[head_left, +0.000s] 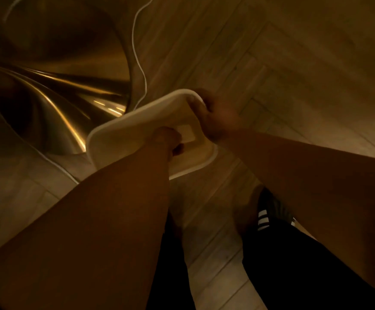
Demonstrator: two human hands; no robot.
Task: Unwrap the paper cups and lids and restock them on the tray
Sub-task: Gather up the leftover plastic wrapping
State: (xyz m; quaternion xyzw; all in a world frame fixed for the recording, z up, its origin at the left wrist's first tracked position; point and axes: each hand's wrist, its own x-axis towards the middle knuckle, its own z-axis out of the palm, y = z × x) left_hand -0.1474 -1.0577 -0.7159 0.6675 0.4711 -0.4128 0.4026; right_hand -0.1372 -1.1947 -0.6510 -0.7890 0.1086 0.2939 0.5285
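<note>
A: Where's the tray [137, 121] right now?

B: Up in the air over the wooden floor [271, 63], tilted, carried by both hands. It's a pale rectangular tray with rounded corners and a raised rim. The left hand [167, 139] is clenched on its near edge, and the right hand [215, 117] is closed around the far right corner, fingers wrapped over the rim.

A: Any cups or lids on it?

B: None that I can see. The light is dim and the forearms cover part of it, but the visible surface looks bare, so I'd judge restocking hasn't begun.

A: How should this carry go?

B: Level it out first; tilted like this, anything placed on it would slide. Keep both grips on opposite sides so it doesn't twist, and mind the white cable [137, 52] trailing just behind it and the shiny curved metal surface [59, 104] to the left.

A: And then?

B: Probably set it flat somewhere steady before loading cups. No bench shows here, so I can't say where.
</note>
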